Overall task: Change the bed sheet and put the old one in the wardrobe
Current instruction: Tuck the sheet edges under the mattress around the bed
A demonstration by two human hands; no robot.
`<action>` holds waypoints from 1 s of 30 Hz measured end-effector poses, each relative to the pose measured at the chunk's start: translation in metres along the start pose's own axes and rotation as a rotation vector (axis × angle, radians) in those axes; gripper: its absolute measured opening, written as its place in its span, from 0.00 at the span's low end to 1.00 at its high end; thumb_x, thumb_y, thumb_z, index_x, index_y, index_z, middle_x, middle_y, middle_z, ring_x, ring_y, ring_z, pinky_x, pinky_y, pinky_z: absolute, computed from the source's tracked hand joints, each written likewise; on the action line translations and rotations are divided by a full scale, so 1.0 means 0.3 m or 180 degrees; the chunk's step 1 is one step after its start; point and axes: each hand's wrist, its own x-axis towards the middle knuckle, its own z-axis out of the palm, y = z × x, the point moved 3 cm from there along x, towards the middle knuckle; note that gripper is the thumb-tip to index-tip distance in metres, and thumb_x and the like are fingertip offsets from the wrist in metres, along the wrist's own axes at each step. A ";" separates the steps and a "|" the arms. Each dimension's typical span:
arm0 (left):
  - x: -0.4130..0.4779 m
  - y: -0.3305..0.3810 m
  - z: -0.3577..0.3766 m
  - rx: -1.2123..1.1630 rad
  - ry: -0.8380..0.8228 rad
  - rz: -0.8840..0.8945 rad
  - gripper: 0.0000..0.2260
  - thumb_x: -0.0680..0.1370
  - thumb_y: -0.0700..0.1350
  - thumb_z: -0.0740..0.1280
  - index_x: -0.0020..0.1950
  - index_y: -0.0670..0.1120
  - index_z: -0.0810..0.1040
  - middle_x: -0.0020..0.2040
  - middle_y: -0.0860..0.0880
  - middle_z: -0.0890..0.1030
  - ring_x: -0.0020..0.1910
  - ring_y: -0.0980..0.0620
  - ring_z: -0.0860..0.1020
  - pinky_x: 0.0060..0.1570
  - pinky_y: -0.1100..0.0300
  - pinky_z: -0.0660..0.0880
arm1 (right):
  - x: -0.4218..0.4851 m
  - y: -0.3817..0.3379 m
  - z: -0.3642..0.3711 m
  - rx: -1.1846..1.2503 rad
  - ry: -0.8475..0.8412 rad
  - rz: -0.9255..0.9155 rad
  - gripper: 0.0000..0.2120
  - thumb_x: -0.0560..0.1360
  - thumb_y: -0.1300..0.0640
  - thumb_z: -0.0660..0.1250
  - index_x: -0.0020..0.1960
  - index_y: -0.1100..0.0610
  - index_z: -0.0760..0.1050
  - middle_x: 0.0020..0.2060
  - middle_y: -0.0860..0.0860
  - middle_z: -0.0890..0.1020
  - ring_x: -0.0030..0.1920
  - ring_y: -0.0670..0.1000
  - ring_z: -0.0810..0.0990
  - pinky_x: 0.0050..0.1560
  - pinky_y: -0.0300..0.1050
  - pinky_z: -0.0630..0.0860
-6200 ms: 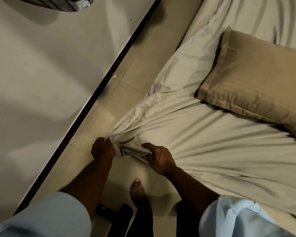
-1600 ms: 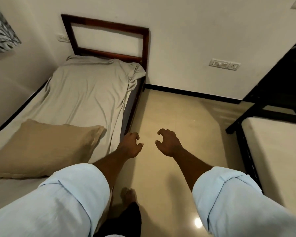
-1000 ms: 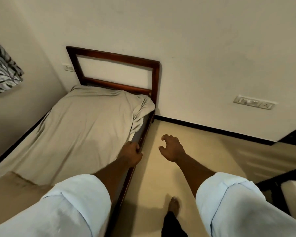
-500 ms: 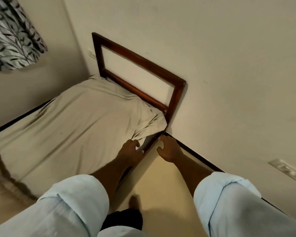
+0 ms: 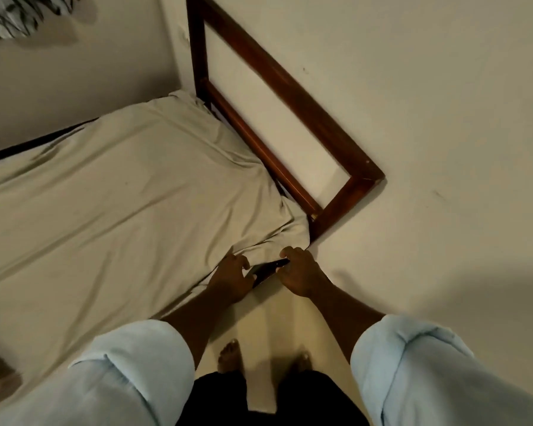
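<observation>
A wrinkled beige bed sheet (image 5: 130, 204) covers the mattress, bunched into folds at the near foot corner. My left hand (image 5: 233, 279) lies on the sheet's side edge just short of that corner, and its curled fingers grip the fold. My right hand (image 5: 300, 272) is beside it with curled fingers at the hanging corner of the sheet; whether it holds cloth is hidden. A dark strip of the bed's side (image 5: 266, 270) shows between the two hands.
The dark wooden footboard (image 5: 293, 96) stands against the wall right behind the corner. A patterned curtain (image 5: 16, 16) hangs at the top left. My bare feet (image 5: 230, 355) are on the pale floor in the narrow gap between bed and wall.
I walked from the pillow end to the foot of the bed. Both hands, empty in the air a second ago, have come down onto the sheet's foot corner.
</observation>
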 end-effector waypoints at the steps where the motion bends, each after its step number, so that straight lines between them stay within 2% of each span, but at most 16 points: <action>1: 0.018 -0.006 0.016 -0.0023 0.0024 -0.0012 0.15 0.75 0.53 0.70 0.56 0.45 0.77 0.60 0.44 0.76 0.62 0.44 0.74 0.62 0.52 0.71 | 0.025 0.017 0.013 -0.0006 -0.0100 -0.0047 0.21 0.72 0.46 0.65 0.62 0.54 0.75 0.55 0.54 0.78 0.58 0.59 0.76 0.58 0.55 0.76; 4: 0.098 -0.043 0.064 -0.0030 0.0149 -0.0167 0.15 0.75 0.52 0.71 0.55 0.43 0.78 0.57 0.44 0.77 0.59 0.43 0.75 0.58 0.55 0.70 | 0.142 0.095 0.068 -0.0058 -0.0263 -0.0217 0.20 0.71 0.48 0.66 0.61 0.55 0.75 0.53 0.55 0.78 0.57 0.60 0.76 0.58 0.55 0.75; 6: 0.173 -0.095 0.134 0.0002 0.0251 -0.0368 0.13 0.76 0.50 0.72 0.56 0.44 0.78 0.58 0.44 0.77 0.60 0.44 0.74 0.59 0.54 0.71 | 0.240 0.178 0.132 -0.0203 -0.0457 -0.0320 0.18 0.72 0.50 0.68 0.60 0.55 0.76 0.53 0.54 0.79 0.55 0.59 0.76 0.57 0.54 0.75; 8: 0.237 -0.147 0.209 0.0016 0.0284 -0.0544 0.14 0.75 0.51 0.71 0.57 0.45 0.78 0.60 0.45 0.76 0.62 0.43 0.74 0.61 0.51 0.72 | 0.321 0.266 0.205 -0.0285 -0.0541 -0.0469 0.19 0.71 0.48 0.66 0.60 0.55 0.76 0.52 0.54 0.79 0.53 0.59 0.78 0.55 0.54 0.76; 11: 0.335 -0.224 0.354 0.0264 0.0249 -0.0948 0.21 0.76 0.56 0.67 0.66 0.49 0.75 0.69 0.46 0.72 0.68 0.44 0.70 0.64 0.50 0.70 | 0.462 0.406 0.315 -0.0623 -0.0714 -0.0961 0.22 0.70 0.48 0.64 0.62 0.56 0.77 0.53 0.54 0.80 0.54 0.59 0.78 0.53 0.56 0.77; 14: 0.413 -0.285 0.481 0.0472 0.0373 -0.1164 0.27 0.78 0.51 0.65 0.76 0.49 0.66 0.78 0.45 0.63 0.75 0.42 0.63 0.67 0.48 0.68 | 0.587 0.502 0.379 -0.0745 -0.0699 -0.1213 0.23 0.69 0.51 0.64 0.62 0.55 0.76 0.54 0.53 0.79 0.54 0.60 0.78 0.50 0.57 0.78; 16: 0.453 -0.306 0.543 0.0616 0.0694 -0.1140 0.30 0.76 0.46 0.65 0.78 0.46 0.65 0.78 0.42 0.64 0.75 0.40 0.64 0.66 0.45 0.69 | 0.640 0.536 0.409 -0.0788 -0.0650 -0.1371 0.26 0.69 0.52 0.64 0.66 0.56 0.75 0.58 0.54 0.79 0.56 0.61 0.77 0.52 0.58 0.78; 20: 0.526 -0.325 0.597 0.1114 0.0690 -0.1364 0.26 0.73 0.50 0.70 0.71 0.49 0.71 0.68 0.46 0.72 0.65 0.42 0.71 0.58 0.47 0.70 | 0.737 0.567 0.463 -0.1481 -0.0698 -0.1921 0.33 0.69 0.48 0.69 0.73 0.54 0.69 0.68 0.54 0.75 0.64 0.60 0.74 0.60 0.59 0.75; 22: 0.534 -0.336 0.603 0.1400 0.0765 -0.1395 0.20 0.73 0.46 0.70 0.64 0.51 0.75 0.61 0.49 0.75 0.58 0.43 0.74 0.52 0.48 0.70 | 0.760 0.558 0.488 -0.1773 -0.0571 -0.2028 0.36 0.68 0.48 0.74 0.72 0.53 0.68 0.66 0.54 0.75 0.62 0.59 0.75 0.59 0.58 0.74; 24: 0.536 -0.335 0.603 0.1555 0.0893 -0.1326 0.15 0.73 0.43 0.68 0.59 0.52 0.77 0.55 0.49 0.77 0.54 0.44 0.75 0.49 0.49 0.69 | 0.776 0.543 0.505 -0.2039 -0.0420 -0.2025 0.35 0.68 0.48 0.76 0.72 0.52 0.68 0.64 0.52 0.75 0.61 0.58 0.74 0.58 0.57 0.71; 26: 0.526 -0.324 0.607 0.1478 0.1019 -0.1269 0.11 0.74 0.44 0.66 0.56 0.50 0.78 0.51 0.49 0.79 0.52 0.44 0.76 0.49 0.49 0.70 | 0.784 0.529 0.517 -0.2078 -0.0214 -0.2107 0.28 0.71 0.51 0.73 0.69 0.49 0.70 0.62 0.51 0.76 0.59 0.57 0.74 0.56 0.56 0.70; 28: 0.507 -0.315 0.627 0.1287 0.1084 -0.1210 0.06 0.77 0.45 0.62 0.50 0.48 0.77 0.46 0.48 0.79 0.47 0.43 0.77 0.45 0.50 0.70 | 0.791 0.515 0.511 -0.1847 0.0091 -0.2268 0.18 0.74 0.55 0.68 0.63 0.49 0.75 0.58 0.50 0.78 0.57 0.57 0.75 0.52 0.55 0.68; 30: 0.478 -0.295 0.659 0.0986 0.1078 -0.1232 0.09 0.81 0.48 0.59 0.45 0.47 0.76 0.41 0.46 0.78 0.42 0.41 0.78 0.39 0.51 0.69 | 0.792 0.501 0.488 -0.1473 0.0262 -0.2506 0.11 0.76 0.55 0.65 0.57 0.50 0.77 0.54 0.49 0.79 0.54 0.57 0.76 0.51 0.54 0.67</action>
